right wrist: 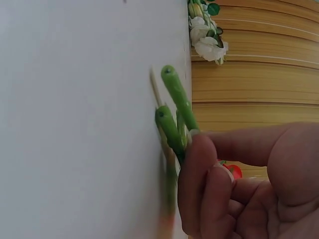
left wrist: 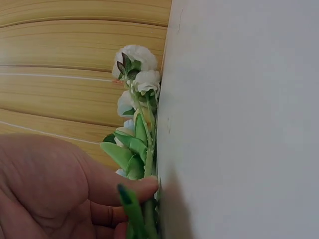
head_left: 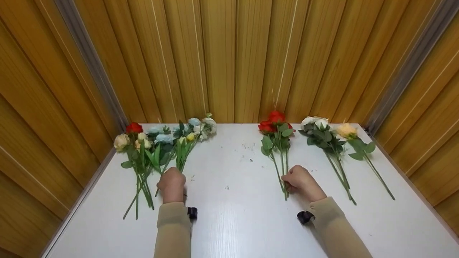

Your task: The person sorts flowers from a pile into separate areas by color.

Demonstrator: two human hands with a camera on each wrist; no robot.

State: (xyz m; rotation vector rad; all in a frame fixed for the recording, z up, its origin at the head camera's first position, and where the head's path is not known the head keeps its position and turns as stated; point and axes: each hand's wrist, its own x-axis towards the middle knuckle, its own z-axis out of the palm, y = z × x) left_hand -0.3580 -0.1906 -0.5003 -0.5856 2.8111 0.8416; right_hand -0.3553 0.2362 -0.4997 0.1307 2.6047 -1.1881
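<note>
My left hand [head_left: 172,184] grips the stems of a bunch of artificial flowers low on the white table [head_left: 229,222]. In the left wrist view, its thumb presses on green stems below white blooms [left wrist: 137,59] and pale green leaves [left wrist: 132,145]. My right hand [head_left: 301,181] pinches the lower stems of several red artificial roses [head_left: 276,117], whose heads lie toward the back wall. Cut green stem ends [right wrist: 172,127] stick out past its thumb and fingertips in the right wrist view. The fingers of the left hand are partly hidden there behind the stems.
Left of my left hand lie a red rose [head_left: 134,128], a cream rose [head_left: 122,141] and pale blue flowers [head_left: 164,138] with crossed stems. White roses [head_left: 315,122] and a single peach rose [head_left: 347,130] lie at the right. Wood-look panels [head_left: 229,61] close off the back and sides.
</note>
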